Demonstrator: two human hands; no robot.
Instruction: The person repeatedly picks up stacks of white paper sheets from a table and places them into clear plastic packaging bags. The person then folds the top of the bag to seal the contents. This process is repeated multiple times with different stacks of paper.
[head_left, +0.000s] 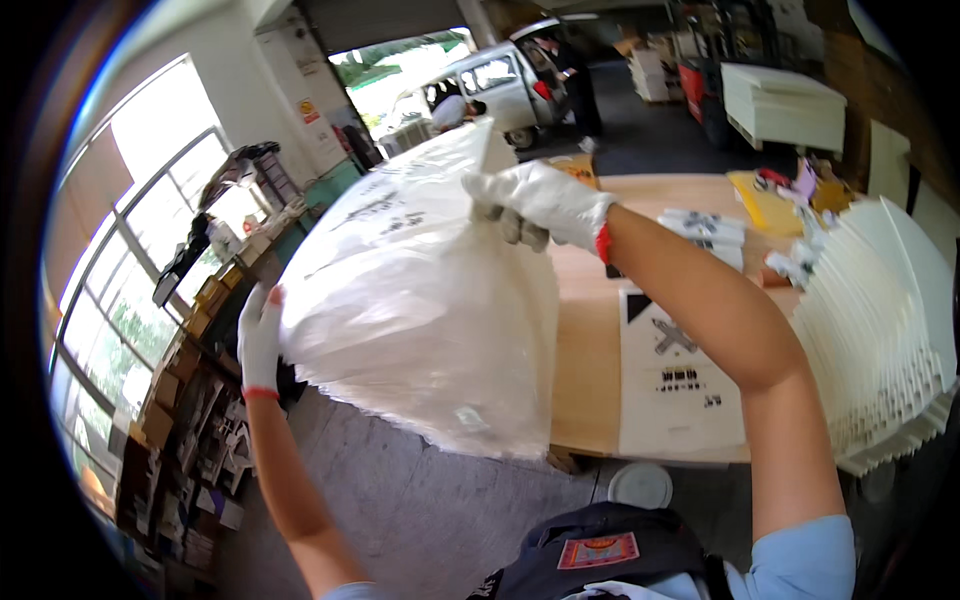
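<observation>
A large stack of thin, translucent plastic bags spreads over the left part of the table and hangs past its near edge. My right hand, in a white glove with a red cuff, pinches the plastic and lifts it into a peak. At the stack's left edge is my left hand, gloved too, with a bare thumb tip against the plastic; its other fingers are partly hidden. Dark print marks the far part of the bags. Beneath my right forearm lies a white printed sheet or bag.
The wooden table carries a fanned stack of white boards at right and yellow packets behind. A white round lid or stool is below the near edge. Shelves with boxes line the left. A van and people are beyond.
</observation>
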